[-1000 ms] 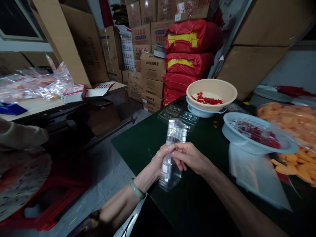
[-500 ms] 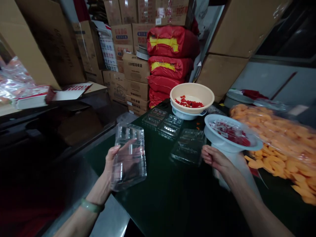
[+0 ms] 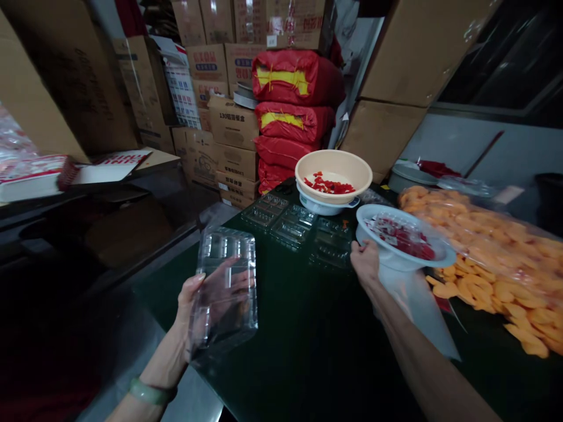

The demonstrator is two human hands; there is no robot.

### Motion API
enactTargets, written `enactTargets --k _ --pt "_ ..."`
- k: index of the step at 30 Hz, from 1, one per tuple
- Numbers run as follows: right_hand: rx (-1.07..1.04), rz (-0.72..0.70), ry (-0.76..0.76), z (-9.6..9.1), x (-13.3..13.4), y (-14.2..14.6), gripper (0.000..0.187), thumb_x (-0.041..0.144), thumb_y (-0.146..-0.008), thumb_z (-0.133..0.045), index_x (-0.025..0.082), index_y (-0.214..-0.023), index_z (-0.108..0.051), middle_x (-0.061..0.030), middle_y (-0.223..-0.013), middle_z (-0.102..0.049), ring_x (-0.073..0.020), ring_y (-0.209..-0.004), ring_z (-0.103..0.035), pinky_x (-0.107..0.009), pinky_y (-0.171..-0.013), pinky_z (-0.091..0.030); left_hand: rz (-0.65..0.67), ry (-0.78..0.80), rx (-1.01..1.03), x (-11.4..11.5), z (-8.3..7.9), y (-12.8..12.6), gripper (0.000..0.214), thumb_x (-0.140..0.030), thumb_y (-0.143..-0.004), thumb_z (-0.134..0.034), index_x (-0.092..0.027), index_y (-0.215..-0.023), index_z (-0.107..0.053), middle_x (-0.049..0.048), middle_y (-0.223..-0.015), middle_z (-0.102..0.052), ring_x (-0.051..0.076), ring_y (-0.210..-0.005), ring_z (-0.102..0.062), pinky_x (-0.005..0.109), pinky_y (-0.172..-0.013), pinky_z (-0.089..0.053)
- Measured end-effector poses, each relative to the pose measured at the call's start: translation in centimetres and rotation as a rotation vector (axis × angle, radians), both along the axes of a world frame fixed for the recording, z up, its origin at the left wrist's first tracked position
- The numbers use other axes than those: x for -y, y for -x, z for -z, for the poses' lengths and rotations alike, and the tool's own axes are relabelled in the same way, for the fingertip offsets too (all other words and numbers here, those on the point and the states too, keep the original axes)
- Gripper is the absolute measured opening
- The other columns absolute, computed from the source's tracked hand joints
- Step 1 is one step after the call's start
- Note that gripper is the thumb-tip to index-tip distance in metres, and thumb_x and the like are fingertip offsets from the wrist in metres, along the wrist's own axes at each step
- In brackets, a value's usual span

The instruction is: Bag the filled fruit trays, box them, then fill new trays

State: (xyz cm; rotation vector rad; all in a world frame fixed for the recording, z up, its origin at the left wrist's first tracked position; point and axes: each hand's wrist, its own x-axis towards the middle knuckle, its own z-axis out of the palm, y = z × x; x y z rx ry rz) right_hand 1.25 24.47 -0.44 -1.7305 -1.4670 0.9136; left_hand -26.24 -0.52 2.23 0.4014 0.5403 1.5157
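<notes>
My left hand holds a clear plastic clamshell tray by its underside, above the near left edge of the dark green table. My right hand is closed on the near rim of a pale blue bowl that contains red pieces under plastic film. Several more clear trays lie flat on the table between my hands and a beige bowl of red pieces, which sits on a white scale.
A big plastic bag of orange slices covers the table's right side. A clear bag lies under the blue bowl. Stacked cardboard boxes and red sacks stand behind. A second table with packets is on the left.
A second ago both hands held the clear tray together. My right hand let go and reached right to the blue bowl's rim. My left hand kept the tray, opened out flat.
</notes>
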Motion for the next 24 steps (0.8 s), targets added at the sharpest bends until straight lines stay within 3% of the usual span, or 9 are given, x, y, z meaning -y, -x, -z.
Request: enactTargets --k 2,5,10,12,14,16,18,22,24 --pt "0.249 -0.137 -0.176 0.7 1.7 0.9 0.048 0.038 -0.081 -0.053 0.022 -0.125 -0.044 -0.0114 -0.125 -0.044 -0.0274 -0.112 -0.04 -0.041 -0.088 -0.035 0.027 -0.023 0.016 0.0 0.0 -0.2 0.068 -0.044 -0.066 -0.055 -0.015 -0.127 -0.043 0.0148 -0.108 -0.06 0.032 -0.106 -0.053 0.046 -0.092 -0.037" --pt "0.561 -0.341 -0.296 1.6 2.7 2.4 0.03 0.035 -0.079 -0.055 0.022 -0.105 -0.06 -0.0098 -0.112 -0.054 -0.0292 -0.107 -0.045 -0.045 -0.091 -0.029 0.048 -0.033 0.024 0.0 0.0 -0.8 0.069 -0.042 -0.067 -0.055 -0.016 -0.129 -0.041 0.0145 -0.109 -0.06 0.031 -0.106 -0.053 0.044 -0.093 -0.037" --pt "0.608 -0.296 -0.359 -0.1 3.6 4.2 0.029 0.028 -0.08 -0.052 0.016 -0.106 -0.06 -0.0144 -0.11 -0.055 -0.0301 -0.107 -0.046 -0.045 -0.089 -0.032 -0.024 0.023 0.023 0.1 -0.5 -2.5 0.072 -0.041 -0.067 -0.056 -0.013 -0.131 -0.038 0.0158 -0.104 -0.061 0.03 -0.099 -0.056 0.045 -0.087 -0.041" --pt "0.517 -0.317 -0.411 -1.7 6.5 5.0 0.03 0.03 -0.083 -0.048 0.016 -0.108 -0.057 -0.0135 -0.106 -0.057 -0.0258 -0.102 -0.05 -0.04 -0.085 -0.038 -0.103 0.029 0.02 0.2 -0.8 -3.4 0.071 -0.038 -0.065 -0.059 -0.013 -0.129 -0.04 0.0137 -0.099 -0.063 0.029 -0.095 -0.058 0.043 -0.085 -0.044" --pt "0.227 -0.494 -0.395 -3.6 10.8 6.1 0.028 0.038 -0.086 -0.044 0.016 -0.096 -0.058 -0.0068 -0.081 -0.063 -0.0171 -0.076 -0.058 -0.03 -0.069 -0.045 -0.169 0.014 -0.01 0.2 -1.0 -4.6 0.067 -0.031 -0.062 -0.063 -0.015 -0.125 -0.045 0.0103 -0.094 -0.065 0.026 -0.086 -0.062 0.039 -0.08 -0.047" --pt "-0.167 -0.829 -0.162 -5.3 15.2 7.3 0.03 0.047 -0.077 -0.054 0.018 -0.073 -0.057 0.0008 -0.054 -0.056 -0.0115 -0.047 -0.052 -0.024 -0.046 -0.04 -0.17 -0.024 -0.058 0.2 -1.0 -6.0 0.06 -0.027 -0.061 -0.066 -0.016 -0.118 -0.052 0.0076 -0.087 -0.067 0.022 -0.071 -0.063 0.034 -0.069 -0.05" --pt "-0.348 -1.026 0.034 -6.8 18.3 8.4 0.034 0.047 -0.067 -0.065 0.018 -0.059 -0.05 0.0051 -0.042 -0.049 -0.0072 -0.035 -0.043 -0.02 -0.035 -0.031 -0.117 -0.072 -0.092 0.2 -1.0 -7.5 0.047 -0.029 -0.063 -0.065 -0.014 -0.107 -0.06 0.0074 -0.077 -0.067 0.021 -0.058 -0.062 0.032 -0.057 -0.049" --pt "-0.461 -1.152 0.231 -8.2 19.6 9.2 0.036 0.046 -0.065 -0.067 0.017 -0.056 -0.047 0.0074 -0.036 -0.045 -0.0051 -0.029 -0.038 -0.018 -0.034 -0.029 -0.015 -0.149 -0.137 0.6 -1.1 -9.4 0.038 -0.039 -0.07 -0.057 -0.007 -0.088 -0.066 0.0104 -0.056 -0.064 0.025 -0.05 -0.06 0.035 -0.053 -0.047" --pt "-0.413 -1.131 0.19 -7.9 19.2 8.0 0.032 0.046 -0.071 -0.061 0.017 -0.062 -0.05 0.0055 -0.039 -0.049 -0.0079 -0.032 -0.044 -0.021 -0.038 -0.036 0.0 -0.164 -0.139 1.0 -1.3 -9.6 0.04 -0.04 -0.07 -0.057 -0.006 -0.089 -0.065 0.0121 -0.059 -0.065 0.029 -0.06 -0.063 0.04 -0.061 -0.048"
